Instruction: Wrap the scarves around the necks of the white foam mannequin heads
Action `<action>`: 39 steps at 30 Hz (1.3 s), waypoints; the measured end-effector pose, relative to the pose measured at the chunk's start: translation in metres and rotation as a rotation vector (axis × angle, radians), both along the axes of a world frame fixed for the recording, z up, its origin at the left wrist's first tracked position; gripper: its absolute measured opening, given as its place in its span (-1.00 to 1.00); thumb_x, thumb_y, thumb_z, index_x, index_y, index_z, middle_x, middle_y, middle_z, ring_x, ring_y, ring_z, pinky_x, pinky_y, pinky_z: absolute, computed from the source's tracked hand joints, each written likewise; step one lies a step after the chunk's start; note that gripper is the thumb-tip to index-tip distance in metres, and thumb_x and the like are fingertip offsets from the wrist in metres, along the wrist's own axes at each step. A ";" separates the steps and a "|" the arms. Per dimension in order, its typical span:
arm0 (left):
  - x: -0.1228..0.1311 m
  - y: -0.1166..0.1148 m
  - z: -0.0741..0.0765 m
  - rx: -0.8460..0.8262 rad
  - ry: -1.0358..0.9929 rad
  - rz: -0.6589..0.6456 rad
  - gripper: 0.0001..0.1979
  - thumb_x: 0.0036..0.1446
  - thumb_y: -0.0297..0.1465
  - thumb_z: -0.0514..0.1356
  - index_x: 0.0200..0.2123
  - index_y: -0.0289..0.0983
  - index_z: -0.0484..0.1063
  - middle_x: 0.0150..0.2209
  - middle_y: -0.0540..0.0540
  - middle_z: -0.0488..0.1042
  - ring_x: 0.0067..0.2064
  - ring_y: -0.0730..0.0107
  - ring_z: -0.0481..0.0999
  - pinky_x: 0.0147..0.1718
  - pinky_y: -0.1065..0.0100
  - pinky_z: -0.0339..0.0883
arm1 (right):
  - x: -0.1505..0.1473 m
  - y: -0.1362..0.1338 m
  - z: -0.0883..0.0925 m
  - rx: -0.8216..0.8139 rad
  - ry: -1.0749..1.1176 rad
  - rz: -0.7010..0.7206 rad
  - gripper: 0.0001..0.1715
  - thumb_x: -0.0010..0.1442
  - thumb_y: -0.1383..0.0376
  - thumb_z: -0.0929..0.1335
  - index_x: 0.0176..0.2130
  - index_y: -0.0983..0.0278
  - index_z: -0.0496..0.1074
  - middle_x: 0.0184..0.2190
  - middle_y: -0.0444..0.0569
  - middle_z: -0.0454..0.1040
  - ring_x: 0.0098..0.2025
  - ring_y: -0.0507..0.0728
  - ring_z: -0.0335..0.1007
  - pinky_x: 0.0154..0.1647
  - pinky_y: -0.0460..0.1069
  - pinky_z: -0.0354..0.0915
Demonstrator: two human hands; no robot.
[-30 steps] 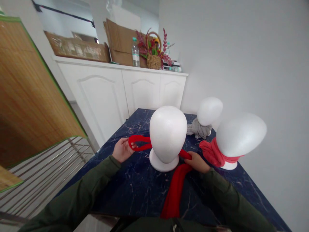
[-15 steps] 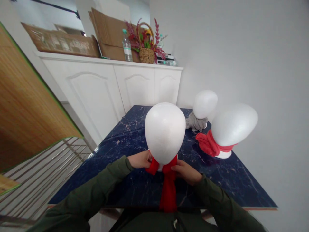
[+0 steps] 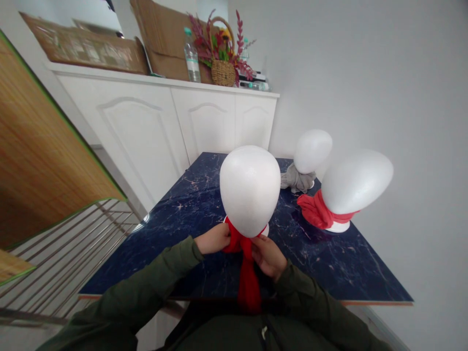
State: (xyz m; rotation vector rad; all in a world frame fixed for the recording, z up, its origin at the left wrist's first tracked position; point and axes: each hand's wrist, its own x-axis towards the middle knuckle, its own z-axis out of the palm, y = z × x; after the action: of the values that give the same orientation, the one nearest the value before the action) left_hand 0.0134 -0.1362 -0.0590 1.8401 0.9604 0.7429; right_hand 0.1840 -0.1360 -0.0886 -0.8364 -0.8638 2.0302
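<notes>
A white mannequin head (image 3: pixel 250 190) stands near the front middle of the table, with a red scarf (image 3: pixel 249 282) around its neck. One long end of the scarf hangs down toward the table's front edge. On the left of the neck, my left hand (image 3: pixel 214 238) is closed on the scarf, its fingertips partly hidden in the cloth. My right hand (image 3: pixel 269 256) pinches the scarf just below the head, right of the hanging end.
Two more white heads stand at the right, one (image 3: pixel 312 151) with a grey scarf (image 3: pixel 297 179), the nearer (image 3: pixel 356 180) with a red scarf (image 3: pixel 317 209). A metal rack (image 3: pixel 73 263) is at the left. Behind, a white cabinet (image 3: pixel 131 126) holds boxes, bottles and a flower basket (image 3: pixel 223 73).
My right hand has moved left and inward with the scarf. The red cloth is now gathered together under the head, where a gap showed before. The whole view has shifted slightly.
</notes>
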 end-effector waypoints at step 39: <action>0.019 -0.026 -0.012 0.053 -0.018 0.154 -0.61 -0.09 -0.44 0.18 -0.12 -0.36 0.35 -0.14 -0.12 0.45 -0.13 0.27 0.40 -0.10 0.33 0.25 | -0.005 -0.007 -0.006 0.486 -0.323 -0.067 -0.67 -0.17 0.47 0.23 -0.33 0.35 0.41 -0.42 -0.07 0.50 -0.45 0.06 0.36 -0.42 -0.08 0.26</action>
State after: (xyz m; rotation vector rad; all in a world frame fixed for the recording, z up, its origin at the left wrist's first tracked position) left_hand 0.0324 -0.1619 -0.0713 1.8163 1.0897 0.8845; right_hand 0.1790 -0.1435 -0.0949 -0.9048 -1.4181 1.5460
